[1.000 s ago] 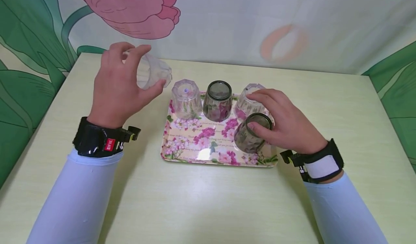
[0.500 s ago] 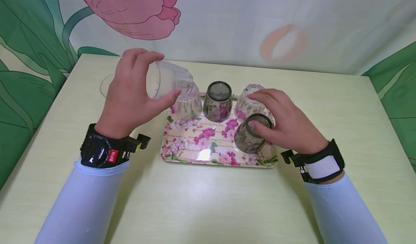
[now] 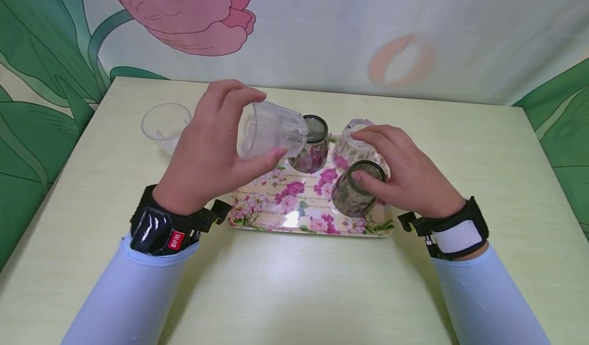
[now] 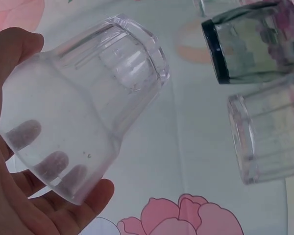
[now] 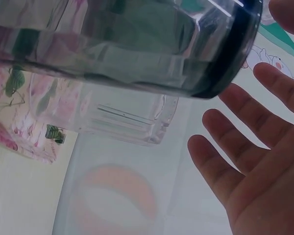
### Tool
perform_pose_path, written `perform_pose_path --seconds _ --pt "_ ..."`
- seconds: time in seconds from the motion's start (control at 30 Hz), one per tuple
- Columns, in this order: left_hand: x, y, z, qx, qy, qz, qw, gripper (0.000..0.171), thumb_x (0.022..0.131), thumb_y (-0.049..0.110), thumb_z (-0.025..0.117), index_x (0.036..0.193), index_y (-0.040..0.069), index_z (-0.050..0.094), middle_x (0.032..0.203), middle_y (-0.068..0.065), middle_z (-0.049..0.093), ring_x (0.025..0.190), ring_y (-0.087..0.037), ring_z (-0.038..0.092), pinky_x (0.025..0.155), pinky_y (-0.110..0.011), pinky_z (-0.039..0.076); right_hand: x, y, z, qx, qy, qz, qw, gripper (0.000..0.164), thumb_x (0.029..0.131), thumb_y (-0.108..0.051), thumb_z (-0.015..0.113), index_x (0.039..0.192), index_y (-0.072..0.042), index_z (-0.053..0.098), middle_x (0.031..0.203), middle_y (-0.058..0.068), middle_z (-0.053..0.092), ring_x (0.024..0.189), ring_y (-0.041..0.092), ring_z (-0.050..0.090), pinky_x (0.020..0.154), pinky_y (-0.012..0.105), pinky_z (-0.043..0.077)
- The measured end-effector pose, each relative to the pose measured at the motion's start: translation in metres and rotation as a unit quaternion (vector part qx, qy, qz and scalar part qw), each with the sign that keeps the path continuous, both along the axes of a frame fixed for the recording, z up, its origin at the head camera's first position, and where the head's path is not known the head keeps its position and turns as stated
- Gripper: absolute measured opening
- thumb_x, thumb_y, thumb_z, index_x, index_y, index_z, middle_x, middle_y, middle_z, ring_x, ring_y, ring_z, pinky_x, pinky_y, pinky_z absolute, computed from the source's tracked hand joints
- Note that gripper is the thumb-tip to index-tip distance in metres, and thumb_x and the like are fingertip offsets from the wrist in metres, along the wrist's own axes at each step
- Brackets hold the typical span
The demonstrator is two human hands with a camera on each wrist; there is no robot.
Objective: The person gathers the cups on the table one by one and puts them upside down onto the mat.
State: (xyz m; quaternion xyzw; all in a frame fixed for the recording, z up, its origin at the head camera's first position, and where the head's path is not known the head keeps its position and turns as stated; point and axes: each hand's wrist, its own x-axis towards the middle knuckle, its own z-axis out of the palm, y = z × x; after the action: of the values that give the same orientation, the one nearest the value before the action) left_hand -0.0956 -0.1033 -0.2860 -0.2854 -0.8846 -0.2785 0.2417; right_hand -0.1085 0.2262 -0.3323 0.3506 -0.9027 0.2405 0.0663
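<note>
My left hand [image 3: 207, 151] grips a clear tumbler [image 3: 278, 128] near its wide rim. The tumbler lies sideways in the air over the tray [image 3: 257, 227], its base pointing right. My right hand [image 3: 411, 176] hovers at a dark smoky glass [image 3: 352, 197], upside down at the tray's front right. Its thumb overlaps the glass's base, while the right wrist view shows the other fingers [image 5: 218, 156] fairly straight and spread beside it. Behind stand an upside-down clear glass [image 3: 356, 143] and another dark glass [image 3: 310, 156]. A further clear glass [image 4: 269, 132] is mostly hidden by the held tumbler in the head view.
A clear tumbler [image 3: 165, 122] stands mouth up on the pale table [image 3: 294, 294], left of the tray and partly behind my left hand. A flower-printed curtain [image 3: 317, 38] hangs along the table's back edge.
My left hand has carried the clear tumbler right and toward me, from beside the tray to over its back left, uncovering the tumbler on the table. The right hand has stayed in place.
</note>
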Motion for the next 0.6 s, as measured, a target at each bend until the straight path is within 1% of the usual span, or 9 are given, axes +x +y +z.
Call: perform_pose_path --seconds 0.13,0.33,0.5,0.6 --pt "0.003 0.007 0.002 0.002 0.0 -0.017 0.9999 0.073 0.079 0.043 0.078 0.132 0.0 0.052 0.131 -0.019 0.049 0.123 -0.031 0.047 0.1 -0.045 0.048 0.0 0.0 0.0 -0.003 0.001 0.002 1.0 0.062 0.09 -0.029 0.072 0.145 -0.009 0.049 0.143 0.01 0.049 0.136 0.028 0.042 0.111 0.05 0.039" --pt "0.005 0.016 0.002 0.026 -0.01 -0.047 0.9985 0.072 0.079 0.04 0.078 0.131 -0.001 0.051 0.13 -0.018 0.049 0.123 -0.03 0.046 0.101 -0.044 0.046 -0.002 -0.001 0.002 -0.005 0.0 0.004 1.0 0.062 0.09 -0.027 0.073 0.145 -0.009 0.049 0.142 0.011 0.05 0.135 0.029 0.043 0.111 0.05 0.039" --pt "0.005 0.02 0.0 0.025 -0.01 -0.046 0.9986 0.073 0.079 0.042 0.077 0.131 -0.001 0.05 0.13 -0.019 0.048 0.123 -0.03 0.046 0.101 -0.044 0.047 -0.004 -0.001 0.003 -0.006 -0.003 0.006 1.0 0.063 0.089 -0.027 0.073 0.145 -0.009 0.049 0.142 0.012 0.051 0.134 0.031 0.044 0.11 0.052 0.039" --pt "0.005 0.022 -0.002 0.033 -0.008 -0.048 0.9983 0.072 0.079 0.042 0.077 0.131 -0.001 0.05 0.13 -0.019 0.048 0.123 -0.03 0.046 0.101 -0.045 0.046 -0.005 0.0 0.004 -0.003 -0.001 0.006 1.0 0.064 0.089 -0.029 0.074 0.145 -0.009 0.049 0.142 0.011 0.051 0.135 0.03 0.044 0.11 0.051 0.039"
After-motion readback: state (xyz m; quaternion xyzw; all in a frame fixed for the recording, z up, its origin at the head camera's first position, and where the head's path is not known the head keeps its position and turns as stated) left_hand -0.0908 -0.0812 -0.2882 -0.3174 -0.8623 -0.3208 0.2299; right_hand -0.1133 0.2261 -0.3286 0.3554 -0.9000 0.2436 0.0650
